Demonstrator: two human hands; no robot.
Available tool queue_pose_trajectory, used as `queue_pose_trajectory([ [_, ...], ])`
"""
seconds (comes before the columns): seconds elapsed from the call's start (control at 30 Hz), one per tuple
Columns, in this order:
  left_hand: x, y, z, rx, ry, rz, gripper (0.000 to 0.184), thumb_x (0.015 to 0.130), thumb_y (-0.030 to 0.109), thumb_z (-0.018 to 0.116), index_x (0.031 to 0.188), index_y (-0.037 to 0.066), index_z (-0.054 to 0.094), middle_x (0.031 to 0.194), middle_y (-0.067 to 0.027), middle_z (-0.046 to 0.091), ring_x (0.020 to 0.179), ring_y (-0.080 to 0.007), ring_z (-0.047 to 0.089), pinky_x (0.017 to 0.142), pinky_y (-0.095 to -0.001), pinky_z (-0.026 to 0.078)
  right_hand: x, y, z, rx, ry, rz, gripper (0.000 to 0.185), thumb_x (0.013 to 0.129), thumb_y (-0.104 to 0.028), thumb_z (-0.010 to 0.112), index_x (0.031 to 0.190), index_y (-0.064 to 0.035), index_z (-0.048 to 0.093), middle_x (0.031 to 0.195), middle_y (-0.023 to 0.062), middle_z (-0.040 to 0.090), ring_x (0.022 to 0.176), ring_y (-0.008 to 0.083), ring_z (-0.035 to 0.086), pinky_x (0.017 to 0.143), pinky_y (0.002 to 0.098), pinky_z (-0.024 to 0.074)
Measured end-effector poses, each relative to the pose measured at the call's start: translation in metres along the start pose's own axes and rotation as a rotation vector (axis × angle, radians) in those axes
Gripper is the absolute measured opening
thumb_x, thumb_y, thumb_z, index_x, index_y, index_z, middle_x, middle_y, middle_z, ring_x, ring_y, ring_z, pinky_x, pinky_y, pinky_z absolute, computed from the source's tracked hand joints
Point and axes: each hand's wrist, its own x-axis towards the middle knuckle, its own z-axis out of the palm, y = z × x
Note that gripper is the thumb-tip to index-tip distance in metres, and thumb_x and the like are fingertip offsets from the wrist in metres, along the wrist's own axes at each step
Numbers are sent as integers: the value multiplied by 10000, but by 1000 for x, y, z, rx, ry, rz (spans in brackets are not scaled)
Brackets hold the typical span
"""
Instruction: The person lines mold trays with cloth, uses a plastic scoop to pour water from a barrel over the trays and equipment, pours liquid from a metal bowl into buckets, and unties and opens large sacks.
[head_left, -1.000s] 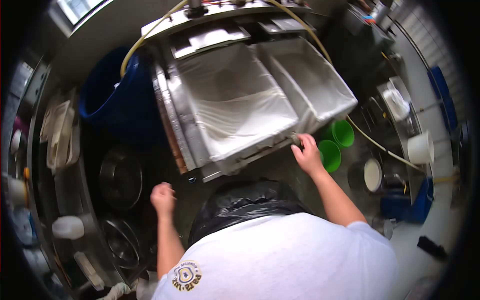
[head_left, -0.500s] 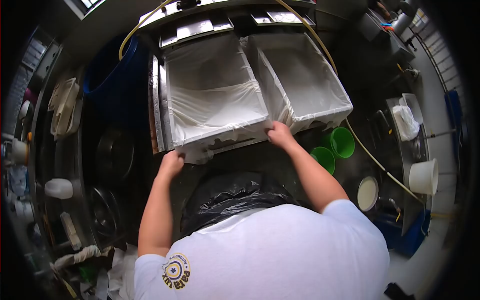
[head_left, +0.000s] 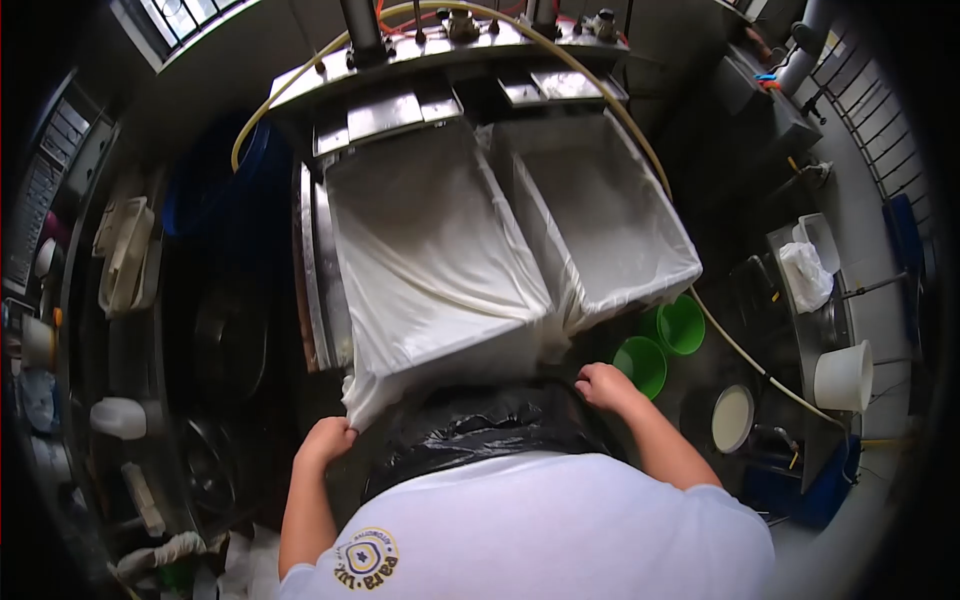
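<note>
Two rectangular tubs are standing side by side in front of a person wearing a white T-shirt and a black plastic apron (head_left: 490, 425). The left tub (head_left: 455, 365) is lined with a white cloth (head_left: 430, 300), which is sagging into it, smooth and shadowed toward the back, creased in long folds toward the front, and draping over the near edge; whether any liquid is lying in there is hard to tell. The right tub (head_left: 640, 293) is also wearing a pale lining over its rim, and its interior is looking grey-white, its contents unclear. The left hand (head_left: 328, 438) is closing tightly on the cloth's near left corner, drawing it into a taut point that is stretching from the tub's front left corner down to the fingers, so most of the cloth is lying beyond the grip. The right hand (head_left: 603, 386) is hanging below the gap between the tubs, its fingers curling inward; whether they are pinching anything cannot be told. Just beside it, two green buckets (head_left: 681, 325) are standing close together, their mouths facing up. Farther right, a round pot (head_left: 733, 418) is showing a flat, creamy-white surface, while a white bucket (head_left: 843, 377) is standing near a clear container holding a crumpled white plastic bag (head_left: 805, 277). At far left, a blue barrel (head_left: 205, 190) is sitting in shadow.
</note>
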Motion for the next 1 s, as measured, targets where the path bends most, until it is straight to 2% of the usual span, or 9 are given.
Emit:
queue_pose_trajectory([
  [0.07, 14, -2, -34, -151, -32, 60, 254, 900, 244, 642, 910, 3, 720, 943, -244, 717, 922, -426, 693, 830, -479, 552, 11, -32, -23, 234, 362, -136, 221, 928, -226, 668, 1024, -34, 718, 1011, 199, 714, 990, 380, 687, 892, 465, 546],
  [0.17, 77, 27, -64, -490, 637, 139, 324, 968, 287, 638, 1125, 7, 683, 1026, -227, 720, 965, -393, 705, 848, -447, 548, 60, -99, -72, 293, 613, -287, 261, 939, -157, 653, 1159, -17, 660, 1057, 192, 702, 1008, 399, 673, 905, 445, 540],
  [0.23, 113, 66, -89, -593, 700, 21, 573, 965, 349, 667, 1344, -61, 539, 1071, -288, 699, 1000, -410, 696, 887, -457, 534, 126, -116, -84, 219, 800, -413, 408, 965, -198, 627, 1313, 7, 566, 1130, 252, 688, 1062, 455, 652, 962, 468, 518],
  [0.33, 155, 79, -79, -472, 609, 32, 501, 943, 322, 662, 1228, -64, 517, 1051, -354, 669, 1014, -506, 653, 885, -539, 519, 192, -139, -96, 263, 423, -31, 531, 987, -256, 602, 1408, 32, 457, 1193, 334, 650, 1142, 499, 613, 1016, 493, 485],
  [0.43, 149, 65, -55, -516, 610, 53, 413, 930, 303, 654, 1095, -46, 508, 1022, -386, 650, 995, -558, 622, 863, -592, 504, 205, -131, -93, 292, 315, 14, 641, 985, -346, 613, 1455, 39, 408, 1255, 382, 606, 1225, 506, 572, 1038, 501, 465],
  [0.57, 134, 43, -88, -577, 398, 43, 482, 916, 336, 699, 1145, -54, 532, 1018, -337, 678, 996, -504, 659, 860, -540, 525, 200, -150, -119, 179, 66, 102, 699, 973, -404, 634, 1454, 62, 433, 1278, 373, 604, 1247, 506, 562, 1048, 492, 463],
  [0.73, 218, 49, -161, -604, 720, 113, 519, 928, 339, 716, 1218, -59, 553, 1023, -255, 671, 948, -406, 653, 845, -464, 524, 344, -169, -161, 234, 509, -149, 765, 964, -422, 654, 1490, 72, 401, 1399, 338, 555, 1332, 453, 533, 1109, 446, 438],
  [0.83, 312, 52, -192, -441, 881, 50, 637, 918, 429, 682, 1275, -88, 577, 1148, -317, 671, 1114, -475, 639, 930, -488, 515, 425, -191, -190, 341, 391, 25, 770, 942, -449, 708, 1464, 57, 452, 1363, 267, 610, 1276, 389, 578, 1086, 474, 446],
  [1.0, 362, 51, -249, -639, 562, -128, 621, 914, 498, 643, 1038, -105, 719, 1025, -336, 702, 1021, -475, 686, 900, -483, 523, 488, -167, -186, 669, 177, 57, 601, 871, -434, 807, 1298, -36, 665, 1280, 142, 669, 1177, 284, 592, 1004, 513, 442],
])
